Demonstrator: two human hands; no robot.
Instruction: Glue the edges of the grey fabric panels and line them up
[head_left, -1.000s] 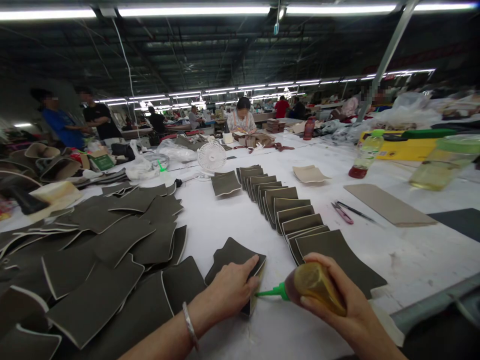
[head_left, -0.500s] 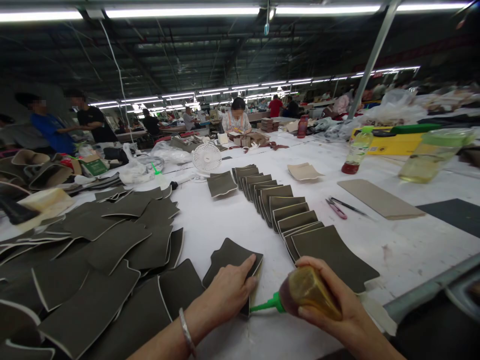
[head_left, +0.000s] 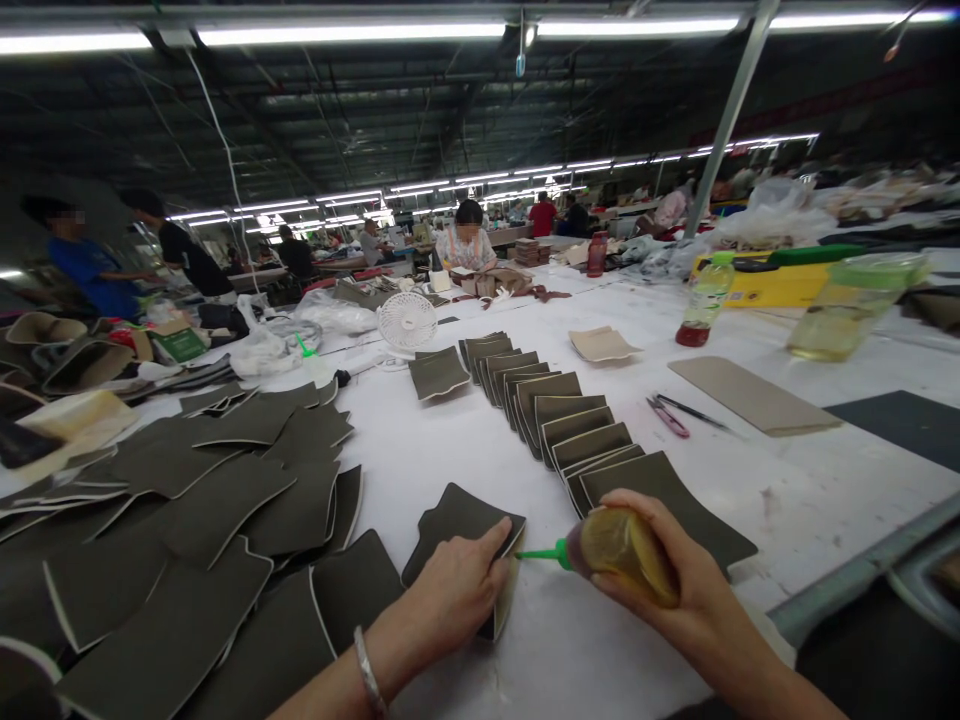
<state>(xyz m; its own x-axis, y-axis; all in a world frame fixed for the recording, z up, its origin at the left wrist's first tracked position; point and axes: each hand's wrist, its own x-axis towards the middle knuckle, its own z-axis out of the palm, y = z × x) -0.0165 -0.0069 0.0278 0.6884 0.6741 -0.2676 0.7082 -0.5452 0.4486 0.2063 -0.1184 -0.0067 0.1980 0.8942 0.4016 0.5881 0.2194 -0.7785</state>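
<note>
My left hand (head_left: pixel 457 578), a silver bangle on its wrist, lies over a dark olive leather-like piece (head_left: pixel 454 516). Its index finger stretches along the right edge, while the other fingers curl over the piece and hide part of it. In my right hand (head_left: pixel 686 580) is a squeeze bottle (head_left: pixel 627 553) of amber liquid, tipped sideways. Its green nozzle (head_left: pixel 541 553) points left, the tip at the piece's right edge beside my index finger. A row of overlapping dark pieces (head_left: pixel 574 425) runs away from near my right hand.
Many loose dark pieces (head_left: pixel 172 570) cover the left side. A small white fan (head_left: pixel 406 322) stands behind. To the right are pink-handled snips (head_left: pixel 667 416), a beige panel (head_left: pixel 750 394), a drink bottle (head_left: pixel 705 300) and a green-lidded jug (head_left: pixel 855 305). A co-worker (head_left: pixel 466 240) sits across the table.
The nozzle tip has moved up along the piece's right edge, from the lower corner to near my index finger. My left hand keeps its place on the piece. The view has shifted slightly.
</note>
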